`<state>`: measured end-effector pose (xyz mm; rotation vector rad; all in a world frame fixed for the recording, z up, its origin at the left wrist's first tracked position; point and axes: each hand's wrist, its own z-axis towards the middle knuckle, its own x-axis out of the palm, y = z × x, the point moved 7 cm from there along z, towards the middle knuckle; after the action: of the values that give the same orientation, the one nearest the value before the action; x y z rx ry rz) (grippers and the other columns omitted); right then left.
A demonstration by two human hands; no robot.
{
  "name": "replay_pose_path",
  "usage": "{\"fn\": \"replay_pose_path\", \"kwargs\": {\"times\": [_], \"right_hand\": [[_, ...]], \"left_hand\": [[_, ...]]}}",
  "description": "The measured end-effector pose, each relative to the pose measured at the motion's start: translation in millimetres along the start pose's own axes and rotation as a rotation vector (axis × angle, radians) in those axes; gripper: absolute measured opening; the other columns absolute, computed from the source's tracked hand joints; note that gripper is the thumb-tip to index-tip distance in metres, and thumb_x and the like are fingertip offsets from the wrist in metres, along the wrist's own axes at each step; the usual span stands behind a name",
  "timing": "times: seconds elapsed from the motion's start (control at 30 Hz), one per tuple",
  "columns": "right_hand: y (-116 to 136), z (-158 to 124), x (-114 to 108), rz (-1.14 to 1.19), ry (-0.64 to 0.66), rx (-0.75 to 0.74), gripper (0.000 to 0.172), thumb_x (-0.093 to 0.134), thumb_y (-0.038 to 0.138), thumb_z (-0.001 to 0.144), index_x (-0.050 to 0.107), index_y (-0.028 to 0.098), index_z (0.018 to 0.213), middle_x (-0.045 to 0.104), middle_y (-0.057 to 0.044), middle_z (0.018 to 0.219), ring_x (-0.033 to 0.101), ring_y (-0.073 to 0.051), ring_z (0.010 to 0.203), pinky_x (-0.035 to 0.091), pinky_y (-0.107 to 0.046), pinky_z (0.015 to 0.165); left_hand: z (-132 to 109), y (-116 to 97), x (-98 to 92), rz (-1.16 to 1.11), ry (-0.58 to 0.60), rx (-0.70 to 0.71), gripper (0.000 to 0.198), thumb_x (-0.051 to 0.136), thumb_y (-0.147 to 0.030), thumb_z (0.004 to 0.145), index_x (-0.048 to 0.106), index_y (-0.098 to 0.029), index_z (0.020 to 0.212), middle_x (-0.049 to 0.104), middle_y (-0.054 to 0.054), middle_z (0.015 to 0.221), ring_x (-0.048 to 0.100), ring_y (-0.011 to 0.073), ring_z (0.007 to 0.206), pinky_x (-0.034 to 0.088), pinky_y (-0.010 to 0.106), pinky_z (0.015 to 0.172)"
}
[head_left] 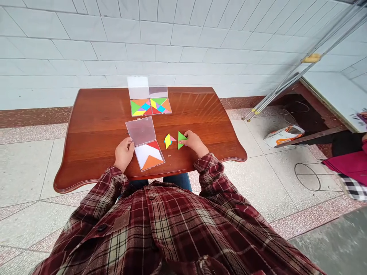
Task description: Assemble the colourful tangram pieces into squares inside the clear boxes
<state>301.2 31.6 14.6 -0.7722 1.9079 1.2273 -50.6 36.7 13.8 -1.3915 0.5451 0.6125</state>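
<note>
On the table lies an opened tangram case (142,131), its clear lid folded back. An orange triangle (151,162) and a red triangle (153,144) sit in its white tray. Curled fingers of my left hand (124,153) pinch the case's left edge near the hinge. My right hand (195,143) grips a green tangram triangle (181,140) by its right side, at table level. Between that triangle and the case is a small pile of loose pieces, with a yellow parallelogram (168,141) on top and pink and blue pieces partly covered beneath.
Two filled tangram cases (140,107) with raised lids stand at the back of the brown wooden table (97,130). A tiled wall is behind. To the right are crutches (275,89), a side table, a bag (283,135) and part of another person in pink (348,162).
</note>
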Motion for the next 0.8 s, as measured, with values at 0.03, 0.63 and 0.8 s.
{"fn": "replay_pose_path", "kwargs": {"times": [0.03,0.63,0.8], "right_hand": [[-4.2,2.5,1.7,0.072,0.004,-0.009,0.028,0.075,0.027,0.064,0.057,0.019,0.084,0.059,0.001,0.075,0.053,-0.014,0.067,0.041,-0.025,0.062],[-13.8,-18.8,-7.2,0.627,-0.080,-0.048,0.020,0.062,0.037,0.068,0.054,0.020,0.072,0.052,0.004,0.060,0.047,-0.009,0.051,0.040,-0.021,0.046],[-12.7,-21.5,-9.4,0.602,-0.108,-0.054,0.020,0.061,0.037,0.067,0.055,0.020,0.073,0.051,0.004,0.060,0.046,-0.009,0.052,0.040,-0.022,0.046]], "left_hand": [[-0.2,0.1,0.2,-0.004,-0.003,0.000,0.026,0.046,-0.033,0.082,0.060,-0.019,0.098,0.068,0.004,0.083,0.060,0.0169,0.074,0.045,0.030,0.076],[-0.6,-2.7,0.6,-0.023,0.003,-0.016,0.023,0.046,-0.033,0.082,0.059,-0.019,0.096,0.067,0.003,0.081,0.058,0.0163,0.070,0.043,0.030,0.073],[-1.6,-6.2,-0.3,-0.033,0.017,-0.017,0.023,0.047,-0.030,0.082,0.060,-0.019,0.098,0.066,0.002,0.081,0.058,0.0146,0.070,0.043,0.028,0.073]]}}
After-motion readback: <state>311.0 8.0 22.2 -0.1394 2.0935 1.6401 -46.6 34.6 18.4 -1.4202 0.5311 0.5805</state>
